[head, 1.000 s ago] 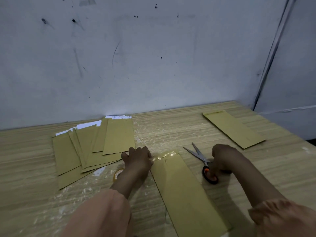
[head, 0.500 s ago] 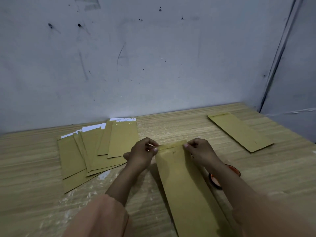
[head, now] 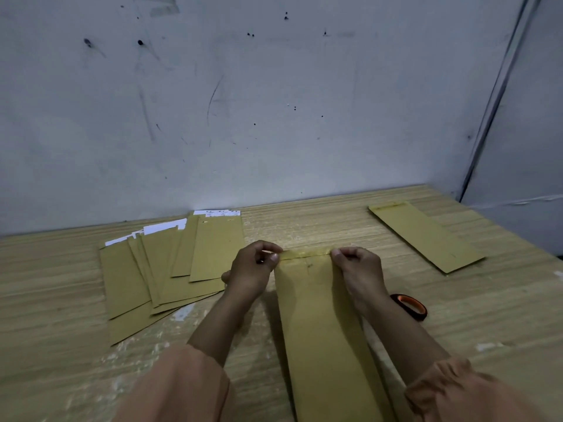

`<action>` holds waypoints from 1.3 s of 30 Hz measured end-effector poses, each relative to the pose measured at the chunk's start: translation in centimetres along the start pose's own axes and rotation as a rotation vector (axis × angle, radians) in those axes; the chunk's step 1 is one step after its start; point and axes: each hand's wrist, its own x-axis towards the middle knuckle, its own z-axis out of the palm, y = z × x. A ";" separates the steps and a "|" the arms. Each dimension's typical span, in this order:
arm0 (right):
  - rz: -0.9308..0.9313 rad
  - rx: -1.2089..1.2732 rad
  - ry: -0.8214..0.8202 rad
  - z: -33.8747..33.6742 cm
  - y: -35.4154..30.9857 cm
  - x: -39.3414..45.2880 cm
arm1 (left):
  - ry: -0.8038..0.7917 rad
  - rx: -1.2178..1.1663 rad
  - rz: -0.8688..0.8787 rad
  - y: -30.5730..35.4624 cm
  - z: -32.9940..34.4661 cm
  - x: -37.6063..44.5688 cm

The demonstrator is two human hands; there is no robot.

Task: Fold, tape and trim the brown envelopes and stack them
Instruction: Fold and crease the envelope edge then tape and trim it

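Note:
A long brown envelope (head: 323, 324) lies lengthwise on the wooden table (head: 61, 300) in front of me. Its far end is folded over and carries a glossy strip of tape. My left hand (head: 253, 269) pinches the left corner of that folded end. My right hand (head: 358, 269) pinches the right corner. Just right of my right forearm, the orange handle of the scissors (head: 409, 306) shows; my arm hides the blades. The tape roll is not visible.
A fanned pile of several brown envelopes (head: 170, 269) with white sheets (head: 164, 228) under its far edge lies at the left. One single brown envelope (head: 426, 236) lies at the far right. A grey wall stands right behind the table.
My right hand let go of the scissors and came to the envelope's far right corner. My left hand shifted to the left corner. Both now pinch the taped fold.

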 end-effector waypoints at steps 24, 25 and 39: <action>0.156 0.097 -0.040 -0.1 -0.1 0.8 | 0.054 -0.327 -0.113 0.4 0.6 -0.6; 0.162 0.103 -0.038 -0.1 0.0 0.8 | 0.055 -0.327 -0.105 0.3 0.8 -0.7; 0.139 0.138 -0.008 -0.1 -0.2 0.6 | 0.185 -0.396 -0.183 0.0 1.3 -0.6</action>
